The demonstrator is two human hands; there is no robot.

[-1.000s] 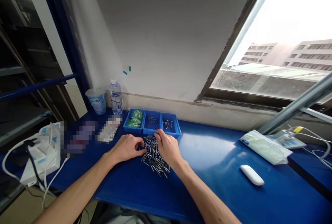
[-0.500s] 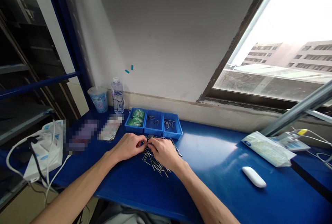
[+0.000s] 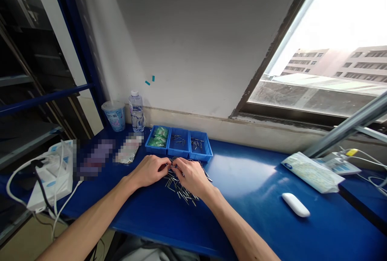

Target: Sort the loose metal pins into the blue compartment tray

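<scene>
My left hand (image 3: 152,169) and my right hand (image 3: 190,174) meet over a loose pile of thin metal pins (image 3: 181,191) on the blue table. Thumb and forefinger of each hand are pinched together. A short silvery pin (image 3: 173,166) shows between the fingertips; the fingers partly cover it. Just behind the hands stand three joined blue bins. Small green packets fill the left bin (image 3: 157,150), while a few pins lie in the middle bin (image 3: 179,151) and more in the right bin (image 3: 201,156).
A plastic cup (image 3: 115,118) and a water bottle (image 3: 137,114) stand by the wall. At the left lies a power strip (image 3: 59,180) with cables. A tissue pack (image 3: 313,172) and a white rounded case (image 3: 295,205) are at the right, below the window.
The fingertips have shifted slightly, and the silvery pin between them shows more clearly. The hands stay over the pile; the bins look the same.
</scene>
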